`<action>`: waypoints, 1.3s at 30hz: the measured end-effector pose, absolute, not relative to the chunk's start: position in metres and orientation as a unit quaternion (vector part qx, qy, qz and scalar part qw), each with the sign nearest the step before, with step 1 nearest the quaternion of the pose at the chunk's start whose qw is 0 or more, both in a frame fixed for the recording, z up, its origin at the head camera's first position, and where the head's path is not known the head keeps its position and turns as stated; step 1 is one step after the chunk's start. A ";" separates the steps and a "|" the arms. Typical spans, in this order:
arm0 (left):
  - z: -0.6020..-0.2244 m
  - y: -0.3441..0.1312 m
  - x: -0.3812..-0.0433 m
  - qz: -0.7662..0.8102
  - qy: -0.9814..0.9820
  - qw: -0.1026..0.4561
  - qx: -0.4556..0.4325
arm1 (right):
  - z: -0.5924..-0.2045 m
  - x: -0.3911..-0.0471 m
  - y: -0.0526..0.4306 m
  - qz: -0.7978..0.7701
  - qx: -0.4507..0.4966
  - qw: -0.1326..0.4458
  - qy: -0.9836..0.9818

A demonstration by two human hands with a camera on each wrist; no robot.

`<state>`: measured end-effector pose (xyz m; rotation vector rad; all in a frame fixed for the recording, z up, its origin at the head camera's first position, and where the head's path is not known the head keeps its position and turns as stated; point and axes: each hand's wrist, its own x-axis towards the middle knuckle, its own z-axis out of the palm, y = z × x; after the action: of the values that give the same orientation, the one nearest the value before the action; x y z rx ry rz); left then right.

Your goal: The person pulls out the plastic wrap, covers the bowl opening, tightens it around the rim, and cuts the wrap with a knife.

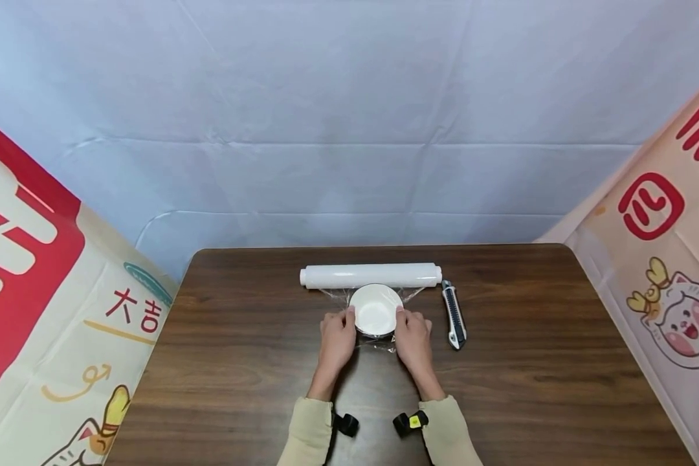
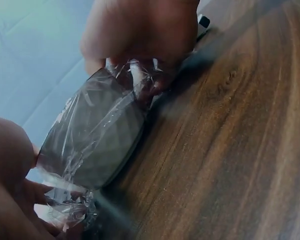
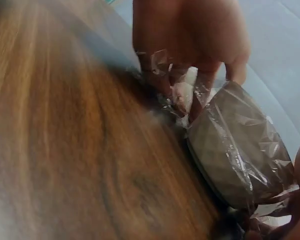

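Note:
A small round bowl [image 1: 375, 309], white inside with a faceted outer wall, sits wrapped in clear cling film [image 2: 97, 122] at the middle of the table. On its left side my left hand [image 1: 337, 340] grips it, thumb at the rim, fingers in the bunched film beside the wall. My right hand [image 1: 413, 340] holds the opposite side the same way, its thumb also at the rim. Crinkled film shows between the fingers in both wrist views. Just behind the bowl lies a white cling film roll [image 1: 370, 276], with film stretching from it to the bowl.
To the right of my right hand, a utility knife [image 1: 454, 315] with a grey and white handle lies on the dark wooden table [image 1: 530, 362]. A pale cloth backdrop [image 1: 338, 129] hangs behind the table, with printed banners [image 1: 122, 285] at both sides.

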<state>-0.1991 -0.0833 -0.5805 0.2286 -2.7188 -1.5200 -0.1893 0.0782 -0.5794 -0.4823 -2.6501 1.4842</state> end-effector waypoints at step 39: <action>-0.571 -0.076 -0.201 -0.331 -0.938 0.091 0.044 | -0.582 -0.197 0.078 0.388 -0.069 0.079 -0.916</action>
<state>-0.2013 -0.0758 -0.5708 0.1319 -2.7879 -0.9824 -0.1965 0.0782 -0.5817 -0.2078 -2.7405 1.1627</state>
